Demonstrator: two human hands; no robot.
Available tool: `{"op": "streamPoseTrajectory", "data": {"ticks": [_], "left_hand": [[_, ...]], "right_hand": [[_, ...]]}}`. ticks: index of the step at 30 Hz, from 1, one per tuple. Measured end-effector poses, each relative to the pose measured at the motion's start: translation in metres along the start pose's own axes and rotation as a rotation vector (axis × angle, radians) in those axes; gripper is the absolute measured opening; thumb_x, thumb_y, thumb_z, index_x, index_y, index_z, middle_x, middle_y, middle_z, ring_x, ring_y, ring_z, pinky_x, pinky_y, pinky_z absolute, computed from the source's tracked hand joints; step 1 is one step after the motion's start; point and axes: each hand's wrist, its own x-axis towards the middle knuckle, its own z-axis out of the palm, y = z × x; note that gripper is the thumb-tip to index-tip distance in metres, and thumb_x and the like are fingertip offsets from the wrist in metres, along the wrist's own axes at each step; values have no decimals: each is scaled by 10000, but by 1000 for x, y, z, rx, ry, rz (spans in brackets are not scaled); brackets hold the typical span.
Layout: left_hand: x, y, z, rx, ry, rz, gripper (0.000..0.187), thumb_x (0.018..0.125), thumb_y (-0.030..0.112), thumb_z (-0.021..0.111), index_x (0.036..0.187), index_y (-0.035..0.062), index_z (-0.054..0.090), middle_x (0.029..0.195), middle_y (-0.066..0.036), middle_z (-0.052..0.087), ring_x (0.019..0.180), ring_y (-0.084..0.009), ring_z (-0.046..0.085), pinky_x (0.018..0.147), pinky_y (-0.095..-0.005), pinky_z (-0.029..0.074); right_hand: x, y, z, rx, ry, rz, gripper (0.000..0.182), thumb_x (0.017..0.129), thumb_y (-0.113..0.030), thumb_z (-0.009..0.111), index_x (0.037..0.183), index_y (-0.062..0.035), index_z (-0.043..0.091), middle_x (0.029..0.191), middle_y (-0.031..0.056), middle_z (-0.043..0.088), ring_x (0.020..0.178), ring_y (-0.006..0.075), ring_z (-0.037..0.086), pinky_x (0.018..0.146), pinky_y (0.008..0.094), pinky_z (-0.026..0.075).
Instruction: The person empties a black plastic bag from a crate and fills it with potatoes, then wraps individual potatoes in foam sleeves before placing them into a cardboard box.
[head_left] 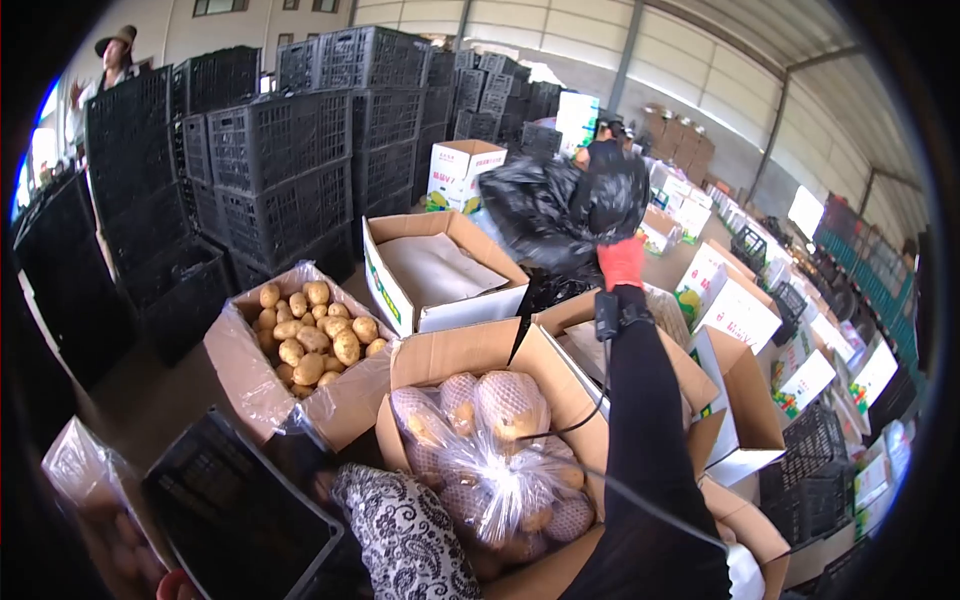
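Observation:
My right hand [622,264], in a red glove, is closed on a black plastic bag [560,205] held out at arm's length above the boxes. At the lower left edge, a sliver of red glove, my left hand [176,585], grips the rim of a tilted black plastic crate [235,505]; most of that hand is out of frame. In front of me, a cardboard box [445,355] holds a clear plastic bag [515,480] of round produce in foam net sleeves. To its left, a plastic-lined box [235,345] contains potatoes [312,340].
Black crates [280,150] are stacked high at the back left. A white carton [450,290] with paper on top stands behind the potatoes. Several open cartons [735,310] line the right side. A cable [640,500] crosses my right arm. Other people [115,60] are farther back.

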Motion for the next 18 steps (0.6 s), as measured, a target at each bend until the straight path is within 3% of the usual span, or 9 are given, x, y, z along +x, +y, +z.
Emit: {"op": "streamPoseTrajectory", "data": {"ticks": [2,3,5,7,10,12,14,16,18], "left_hand": [[35,-91,-19,0,78,152,593,834,149,735,1367,-24,541,1267,-163,642,1230,-260,580,1057,-374,442],[6,0,21,151,210,-153,617,823,63,725,1399,-3,514,1394,-145,560,1309,-250,507,1100,-361,400],[15,-62,25,354,302,60,895,779,123,771,1539,4,313,1502,-220,444,1414,-302,421,1155,-388,352],[23,-99,42,343,427,57,1042,754,146,806,1582,27,185,1584,-219,308,1485,-296,298,1205,-371,272],[34,-120,55,349,645,-34,1118,687,180,847,1575,16,188,1568,-244,336,1454,-327,358,1188,-379,308],[35,-97,49,125,604,-226,1033,706,142,826,1556,19,253,1539,-252,380,1422,-340,407,1170,-392,340],[34,-99,59,166,700,16,954,728,109,801,1540,38,305,1517,-269,402,1403,-356,430,1160,-401,357],[18,-76,80,509,685,152,937,736,103,792,1542,85,315,1547,-279,342,1436,-421,352,1179,-460,321],[0,-65,107,546,714,118,940,735,110,796,1543,95,317,1563,-286,305,1456,-466,283,1191,-504,282]], "right_hand": [[-13,-29,-65,-81,-769,274,578,874,-449,616,1248,-9,635,1213,223,668,1148,423,624,946,505,510],[-32,-31,-41,222,-441,461,605,853,-454,626,1249,4,634,1222,247,657,1173,451,604,981,507,490],[-45,-55,-27,515,-402,299,577,858,-346,692,1292,22,596,1274,246,634,1201,402,601,1034,435,468],[-82,-125,-20,931,-136,70,333,931,-131,658,1230,16,639,1123,158,700,1053,260,672,951,375,514],[-164,-276,-156,1304,-737,-329,135,945,-40,615,1047,1,694,1058,92,694,988,184,650,945,318,507],[-233,-342,-205,1522,-1160,-604,259,911,-77,694,1159,-5,675,1158,109,695,1111,191,640,994,336,497],[-290,-394,-243,1423,-1559,-941,447,910,-214,710,1290,-2,611,1303,179,639,1212,286,619,1030,376,473],[-373,-433,-246,1219,-1238,-1344,647,858,-319,691,1381,16,512,1262,238,624,1172,387,602,997,445,488],[-430,-470,-265,823,-1119,-1465,463,830,-368,702,1123,-17,633,1028,158,702,926,328,699,740,474,555]]}}
